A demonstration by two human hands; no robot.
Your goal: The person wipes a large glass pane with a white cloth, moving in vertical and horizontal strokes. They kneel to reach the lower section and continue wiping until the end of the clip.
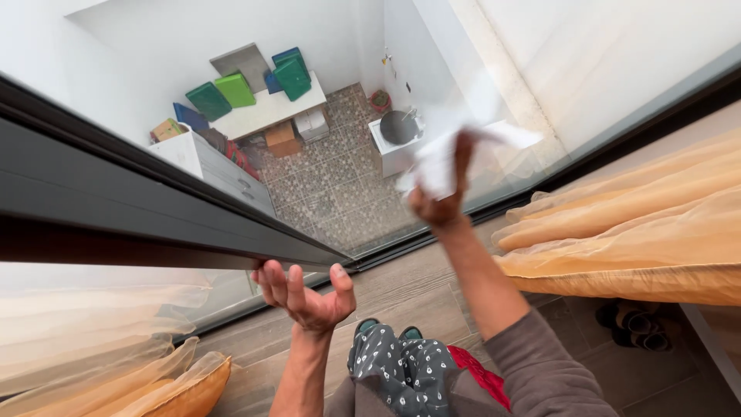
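Right hand (441,202) at one o'clock, fingers clenched round crumpled white paper cloth (444,154) against windowpane (540,69); left hand (305,297) at six, fingers spread, empty, under dark window frame (154,208).

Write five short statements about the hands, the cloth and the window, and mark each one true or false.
1. The right hand presses a white cloth against the window glass. True.
2. The left hand holds a spray bottle. False: it is open, palm up, holding nothing, just under the dark window frame.
3. Through the glass, a tiled courtyard floor lies below. True.
4. The curtains beside the window are dark blue. False: they are sheer orange.
5. Green cushions lie on a white table down in the courtyard. True.
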